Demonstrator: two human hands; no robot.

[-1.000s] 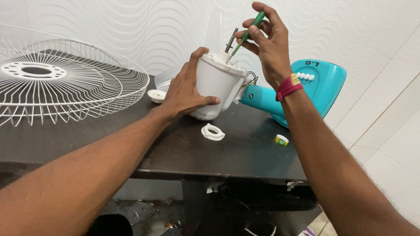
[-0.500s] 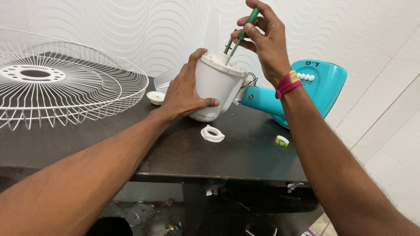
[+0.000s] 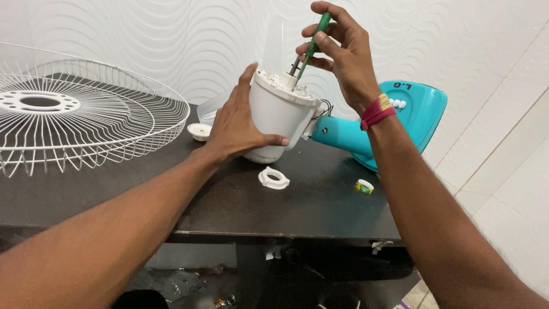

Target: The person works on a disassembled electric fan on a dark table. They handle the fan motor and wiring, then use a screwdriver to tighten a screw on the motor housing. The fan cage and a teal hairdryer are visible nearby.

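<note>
**Screwdriver at the motor top**

On the dark table (image 3: 320, 212), our left hand (image 3: 240, 129) clamps the white motor housing (image 3: 277, 117); our right hand (image 3: 343, 54), at one o'clock, pinches a green screwdriver (image 3: 311, 43). We judge the tip could slip if the housing tilts. At nine o'clock lies a wire guard (image 3: 86, 114); behind, a white wavy wall (image 3: 171, 40).

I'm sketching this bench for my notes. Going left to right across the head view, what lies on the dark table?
White wire fan guard → small white cap → left hand gripping the white motor housing → right hand with the green screwdriver → small tape roll → teal fan base.
</note>
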